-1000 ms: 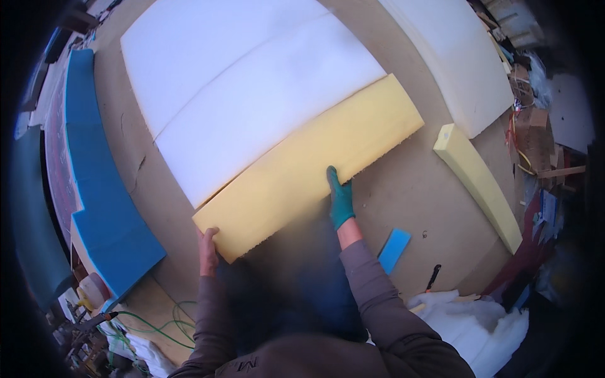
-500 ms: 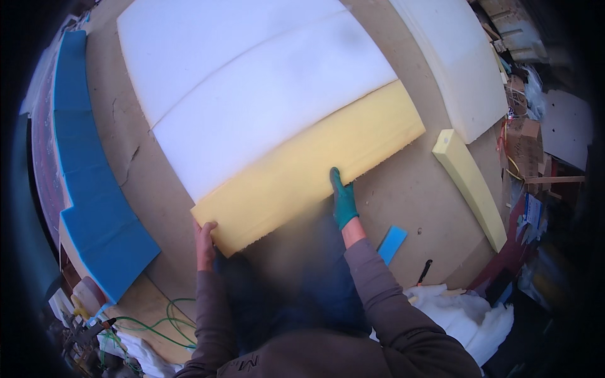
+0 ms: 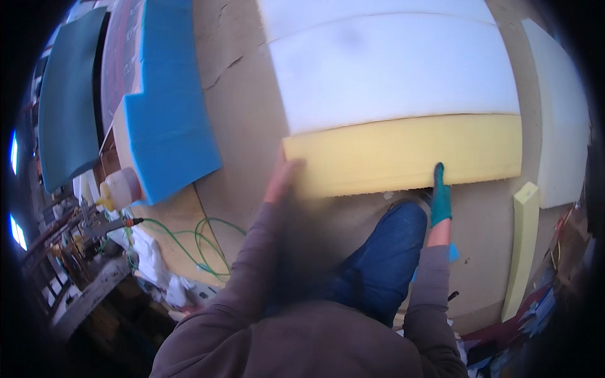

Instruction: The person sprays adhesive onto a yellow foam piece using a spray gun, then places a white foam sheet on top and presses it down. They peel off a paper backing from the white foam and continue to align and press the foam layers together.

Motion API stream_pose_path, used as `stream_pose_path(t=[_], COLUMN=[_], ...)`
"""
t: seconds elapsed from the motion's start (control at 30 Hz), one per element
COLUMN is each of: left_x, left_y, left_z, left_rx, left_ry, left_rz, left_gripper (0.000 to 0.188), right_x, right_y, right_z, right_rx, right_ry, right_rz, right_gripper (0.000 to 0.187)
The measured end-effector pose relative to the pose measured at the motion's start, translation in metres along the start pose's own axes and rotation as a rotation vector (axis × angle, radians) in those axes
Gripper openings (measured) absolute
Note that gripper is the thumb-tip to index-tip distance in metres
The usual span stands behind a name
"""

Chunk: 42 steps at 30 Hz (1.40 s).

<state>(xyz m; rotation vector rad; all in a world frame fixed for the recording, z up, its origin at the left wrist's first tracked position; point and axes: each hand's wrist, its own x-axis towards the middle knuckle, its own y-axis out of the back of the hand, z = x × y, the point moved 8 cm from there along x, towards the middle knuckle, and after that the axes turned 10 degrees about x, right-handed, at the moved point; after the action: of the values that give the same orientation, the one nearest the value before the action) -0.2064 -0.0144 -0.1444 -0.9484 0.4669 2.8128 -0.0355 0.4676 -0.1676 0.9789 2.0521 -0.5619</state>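
head: your left hand [image 3: 282, 179] grips the yellow slab's [image 3: 403, 154] left end | your gloved right hand [image 3: 440, 196] presses flat on its near edge | slab lies on the brown table [image 3: 242, 126], touching white foam [image 3: 397, 72] | blue foam [image 3: 167, 120] left

You are looking down on a wide brown work surface [image 3: 242, 107] that fills the middle of the view, with a crack running across it near eleven o'clock. At nine o'clock two small patches of bright light [image 3: 14, 154] show at the rim, perhaps windows. At eight o'clock there is a cluttered wooden bench [image 3: 82, 271], and a green cable [image 3: 189, 249] loops over the surface edge by white rags [image 3: 151, 261] near seven o'clock. At four o'clock lies dim, mixed clutter [image 3: 535, 302]. The light is soft and even.
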Motion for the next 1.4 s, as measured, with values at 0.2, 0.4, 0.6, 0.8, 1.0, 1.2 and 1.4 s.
stream_pose_path(t=[0.2,0.4,0.6,0.8,1.0,1.2,1.4], left_x=[-0.019,-0.017,-0.003,-0.007,-0.012,-0.014,-0.008], left_y=[-0.008,-0.003,-0.001,0.007,0.008,0.014,-0.002], left_z=[0.033,0.049,0.036,0.022,0.026,0.026,-0.008], left_rx=[0.2,0.186,-0.02,-0.191,-0.174,-0.042,0.013], left_ry=[0.012,-0.125,-0.114,0.065,0.077,0.001,0.017], left_rz=[0.075,0.014,-0.191,-0.121,0.018,0.098,0.172], left_gripper=[0.07,0.076,0.065,0.059,0.056,0.054,0.049], right_x=[0.012,0.027,0.026,0.034,0.045,0.038,0.038], right_y=[0.04,0.031,0.014,0.029,0.046,0.043,0.041], right_z=[-0.008,-0.008,-0.017,-0.017,-0.02,-0.026,-0.028], right_rx=[0.271,0.313,0.397,0.309,0.264,0.304,0.223], right_ry=[-0.106,-0.051,-0.041,-0.076,-0.079,-0.128,-0.108], right_rz=[0.121,0.058,-0.051,0.111,0.183,0.205,0.152], right_gripper=[0.094,0.092,0.091,0.085,0.087,0.087,0.089])
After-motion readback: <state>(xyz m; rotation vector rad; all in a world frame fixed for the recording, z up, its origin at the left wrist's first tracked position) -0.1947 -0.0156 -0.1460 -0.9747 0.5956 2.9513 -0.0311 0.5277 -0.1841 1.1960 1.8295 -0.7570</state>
